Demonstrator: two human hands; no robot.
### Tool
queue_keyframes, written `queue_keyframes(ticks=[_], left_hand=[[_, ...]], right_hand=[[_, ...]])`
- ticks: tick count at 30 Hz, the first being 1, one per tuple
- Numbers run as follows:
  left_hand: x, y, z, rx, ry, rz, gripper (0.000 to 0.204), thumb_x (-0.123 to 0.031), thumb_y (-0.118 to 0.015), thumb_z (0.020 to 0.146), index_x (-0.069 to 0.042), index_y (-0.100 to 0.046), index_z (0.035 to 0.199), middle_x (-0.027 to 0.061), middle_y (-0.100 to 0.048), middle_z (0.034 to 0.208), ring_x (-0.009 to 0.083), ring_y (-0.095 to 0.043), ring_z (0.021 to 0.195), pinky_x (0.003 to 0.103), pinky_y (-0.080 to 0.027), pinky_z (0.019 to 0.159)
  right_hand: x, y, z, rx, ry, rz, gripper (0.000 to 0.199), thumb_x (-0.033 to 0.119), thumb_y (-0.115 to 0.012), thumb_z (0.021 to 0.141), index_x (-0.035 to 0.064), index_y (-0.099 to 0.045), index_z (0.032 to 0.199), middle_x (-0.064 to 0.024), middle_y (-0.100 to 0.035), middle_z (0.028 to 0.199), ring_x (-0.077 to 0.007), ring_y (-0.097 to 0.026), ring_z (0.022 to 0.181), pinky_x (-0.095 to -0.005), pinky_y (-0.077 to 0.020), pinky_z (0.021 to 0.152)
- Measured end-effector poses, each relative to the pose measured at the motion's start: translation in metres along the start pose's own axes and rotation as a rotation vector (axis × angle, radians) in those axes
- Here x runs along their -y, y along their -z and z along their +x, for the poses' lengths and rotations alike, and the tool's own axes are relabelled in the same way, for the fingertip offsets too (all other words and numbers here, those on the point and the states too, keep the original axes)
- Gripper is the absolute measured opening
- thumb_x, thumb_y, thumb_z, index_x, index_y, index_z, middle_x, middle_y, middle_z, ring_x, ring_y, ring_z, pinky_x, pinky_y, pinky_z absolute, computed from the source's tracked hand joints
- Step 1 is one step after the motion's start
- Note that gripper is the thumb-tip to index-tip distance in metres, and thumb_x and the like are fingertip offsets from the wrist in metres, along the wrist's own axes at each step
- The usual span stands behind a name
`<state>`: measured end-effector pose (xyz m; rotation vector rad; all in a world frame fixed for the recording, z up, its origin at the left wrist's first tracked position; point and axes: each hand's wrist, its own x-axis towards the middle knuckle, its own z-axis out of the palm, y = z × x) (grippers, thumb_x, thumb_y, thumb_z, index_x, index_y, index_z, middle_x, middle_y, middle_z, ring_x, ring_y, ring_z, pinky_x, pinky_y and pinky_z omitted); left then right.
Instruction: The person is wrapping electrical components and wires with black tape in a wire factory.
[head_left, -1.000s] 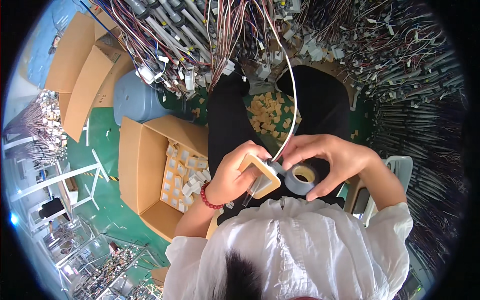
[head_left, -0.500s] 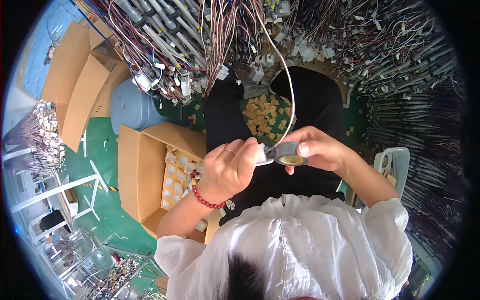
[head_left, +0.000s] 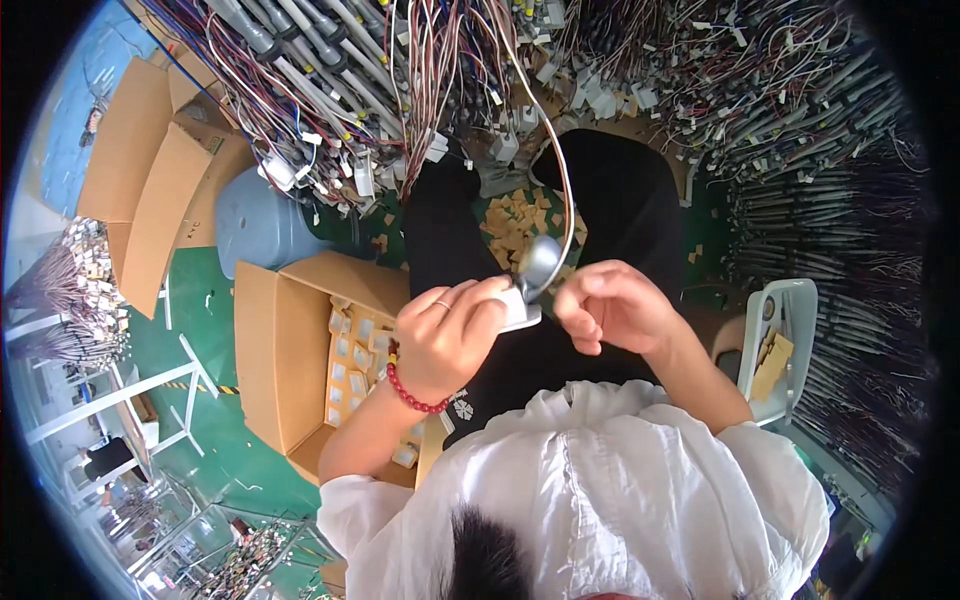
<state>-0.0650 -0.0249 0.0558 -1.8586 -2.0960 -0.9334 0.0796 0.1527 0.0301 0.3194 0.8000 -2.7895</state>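
Between the fingers of my left hand [head_left: 440,330] is a white plastic part [head_left: 516,308] with a flat rim. A white cable [head_left: 567,180] curves down to it from the wire bundles above. At the cable's end, just beside my left fingertips, a roll of grey tape [head_left: 541,262] is blurred by motion. My right hand [head_left: 620,305] is to the right of the roll and apart from it, with loosely curled fingers and nothing seen in them.
Left of my lap stands a cardboard box [head_left: 262,360] holding white parts. Behind it are a blue stool [head_left: 262,222] and another open carton [head_left: 150,200]. Thick wire harnesses [head_left: 660,60] hang ahead and along the right. A white plastic chair or bin [head_left: 800,340] sits near my right elbow.
My right hand has let go of the tape roll and drawn a little away. The roll has turned and moved up along the cable side. My left hand keeps its hold.
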Motion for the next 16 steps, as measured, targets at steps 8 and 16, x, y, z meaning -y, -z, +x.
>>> queue_keyframes(ticks=[8,16], left_hand=[[-0.009,-0.014,-0.013,-0.044,0.313,-0.48,0.033,0.009,-0.071,0.065,-0.007,-0.042,0.068,0.0119,-0.069,0.075,0.0169,-0.061,0.056,0.025,-0.047,0.054],[-0.01,-0.013,-0.025,0.006,0.799,-1.04,0.027,0.008,-0.069,0.073,-0.005,-0.046,0.074,0.0114,-0.069,0.088,0.0178,-0.064,0.068,0.025,-0.05,0.061]], right_hand=[[0.034,-0.007,0.005,-0.024,0.348,-1.038,0.073,0.006,-0.083,0.063,0.0115,-0.054,0.13,-0.0072,-0.045,0.126,-0.0231,-0.045,0.118,-0.0379,-0.0404,0.1],[0.056,-0.007,0.017,0.269,0.402,-1.422,0.074,0.017,-0.084,0.062,0.0107,-0.055,0.129,-0.0095,-0.046,0.119,-0.0277,-0.049,0.111,-0.0372,-0.044,0.094]])
